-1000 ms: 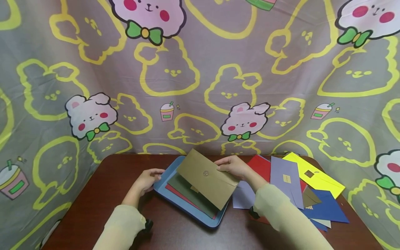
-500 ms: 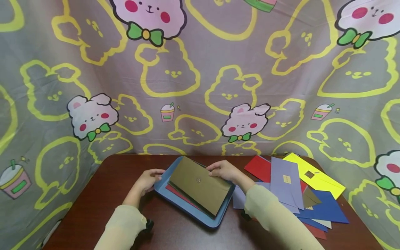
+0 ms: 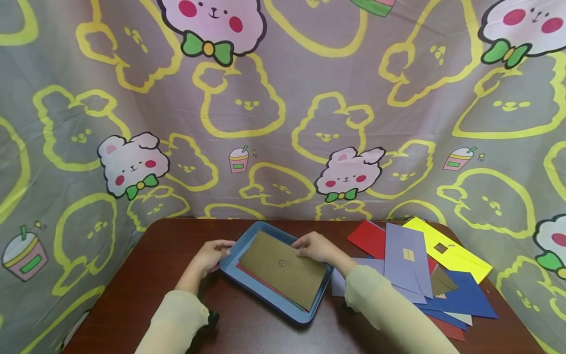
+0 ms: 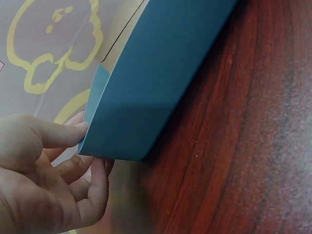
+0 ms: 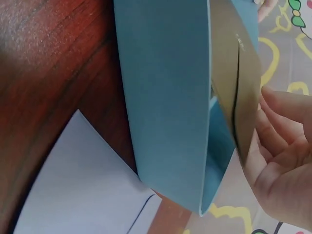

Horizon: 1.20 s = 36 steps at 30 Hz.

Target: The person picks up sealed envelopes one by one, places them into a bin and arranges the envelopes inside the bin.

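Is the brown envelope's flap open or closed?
Closed. The brown envelope lies flat on the pile in the blue tray, its flap folded down and held by a small round seal.

Red envelope (image 3: pixel 247 273) in blue tray (image 3: pixel 265 295): mostly covered by olive envelope (image 3: pixel 283 268), only a sliver showing. Seal (image 3: pixel 281 263) on olive envelope: too small to read. Lower envelopes of pile (image 3: pixel 442 295), right of frame: overlapped, corners only.
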### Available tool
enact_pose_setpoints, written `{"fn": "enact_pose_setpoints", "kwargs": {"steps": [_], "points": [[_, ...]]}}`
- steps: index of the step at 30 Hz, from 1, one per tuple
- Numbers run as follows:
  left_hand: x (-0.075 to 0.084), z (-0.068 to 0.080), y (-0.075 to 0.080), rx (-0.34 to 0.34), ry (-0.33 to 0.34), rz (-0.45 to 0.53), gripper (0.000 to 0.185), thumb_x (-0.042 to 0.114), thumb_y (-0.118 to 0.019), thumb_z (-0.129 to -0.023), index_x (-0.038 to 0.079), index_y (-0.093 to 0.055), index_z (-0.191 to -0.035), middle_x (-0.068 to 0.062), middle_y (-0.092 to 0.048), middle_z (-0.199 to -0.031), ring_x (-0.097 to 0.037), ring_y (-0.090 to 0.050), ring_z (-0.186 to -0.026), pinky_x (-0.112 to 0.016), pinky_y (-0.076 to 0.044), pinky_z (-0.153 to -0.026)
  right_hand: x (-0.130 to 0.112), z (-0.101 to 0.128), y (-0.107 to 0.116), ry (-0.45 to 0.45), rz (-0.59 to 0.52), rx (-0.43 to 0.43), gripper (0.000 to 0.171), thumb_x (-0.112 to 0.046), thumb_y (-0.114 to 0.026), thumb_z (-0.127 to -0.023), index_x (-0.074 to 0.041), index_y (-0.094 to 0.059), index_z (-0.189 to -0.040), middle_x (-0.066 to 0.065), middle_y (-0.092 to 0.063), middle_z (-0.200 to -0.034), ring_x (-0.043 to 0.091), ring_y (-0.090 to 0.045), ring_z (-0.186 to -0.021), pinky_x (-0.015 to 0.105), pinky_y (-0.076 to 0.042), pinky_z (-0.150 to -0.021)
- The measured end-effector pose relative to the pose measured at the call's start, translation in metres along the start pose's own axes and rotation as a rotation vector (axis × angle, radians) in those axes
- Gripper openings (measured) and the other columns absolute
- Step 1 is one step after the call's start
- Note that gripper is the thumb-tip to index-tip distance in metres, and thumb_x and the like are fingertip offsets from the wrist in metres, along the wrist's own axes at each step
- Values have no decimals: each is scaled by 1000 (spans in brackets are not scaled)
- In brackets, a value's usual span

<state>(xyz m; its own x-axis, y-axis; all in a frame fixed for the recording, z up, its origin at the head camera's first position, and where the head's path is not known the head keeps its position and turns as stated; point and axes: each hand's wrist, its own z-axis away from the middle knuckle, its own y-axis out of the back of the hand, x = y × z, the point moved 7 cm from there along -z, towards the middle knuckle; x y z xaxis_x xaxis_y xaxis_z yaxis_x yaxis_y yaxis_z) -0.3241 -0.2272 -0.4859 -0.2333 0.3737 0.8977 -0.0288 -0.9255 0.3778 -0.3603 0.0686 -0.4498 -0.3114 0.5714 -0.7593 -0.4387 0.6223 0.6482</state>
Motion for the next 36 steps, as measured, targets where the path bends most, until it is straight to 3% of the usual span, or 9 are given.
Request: {"fn": "enact_pose_setpoints", "kwargs": {"steps": [10,36], "points": [[2,2,-1,1,3,7,34,-2,-54,-100,-5,-63,-133,-19,-67,-120,-24,-64,-101,-46,-55,-84,-5,3,5,-3,106,17,24,-2,-72,-93,4,-75,-115,13,-75,-109,27,-71,-102,42,-58,-85],[-1,-1,-2,-5,-6,18,34,-2,-55,-100,-5,-63,-133,-20,-67,-122,-26,-64,-104,-45,-55,-83,-21,18,36,1,118,28,26,-2,-73,-93,2,-75,-118,11,-75,-110,24,-72,-98,42,-58,-84]]}}
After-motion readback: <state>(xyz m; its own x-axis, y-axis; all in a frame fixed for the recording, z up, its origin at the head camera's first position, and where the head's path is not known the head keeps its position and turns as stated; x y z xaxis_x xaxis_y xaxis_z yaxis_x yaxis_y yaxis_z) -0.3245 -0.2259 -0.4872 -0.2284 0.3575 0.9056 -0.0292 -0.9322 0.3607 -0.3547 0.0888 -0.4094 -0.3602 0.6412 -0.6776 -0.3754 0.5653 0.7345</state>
